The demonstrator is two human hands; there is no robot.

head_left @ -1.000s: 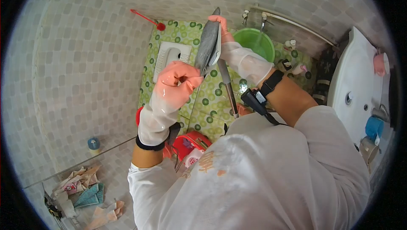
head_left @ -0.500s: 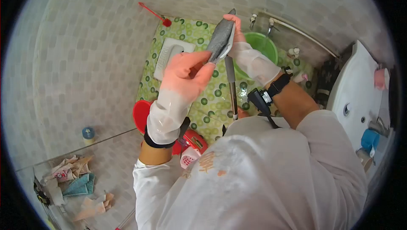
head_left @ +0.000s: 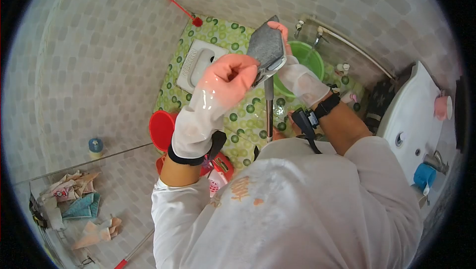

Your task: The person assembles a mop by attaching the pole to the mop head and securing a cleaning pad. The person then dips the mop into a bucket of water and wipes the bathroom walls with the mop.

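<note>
Left hand [head_left: 230, 78] is pinching pad [head_left: 266, 45] at near-left corner, fingers clamped on it. Right hand [head_left: 284, 33] is gripping mop head [head_left: 280, 64] far right, fingers clamped too.

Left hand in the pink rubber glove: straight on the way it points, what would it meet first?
The grey, flat fabric mop pad, directly ahead: the left hand seems to pinch its near edge, though exact contact is unclear.

Pink-gloved left hand [head_left: 228, 81] and right hand [head_left: 284, 32] on a grey mop head [head_left: 266, 46] near a green basin [head_left: 308, 59]
</note>
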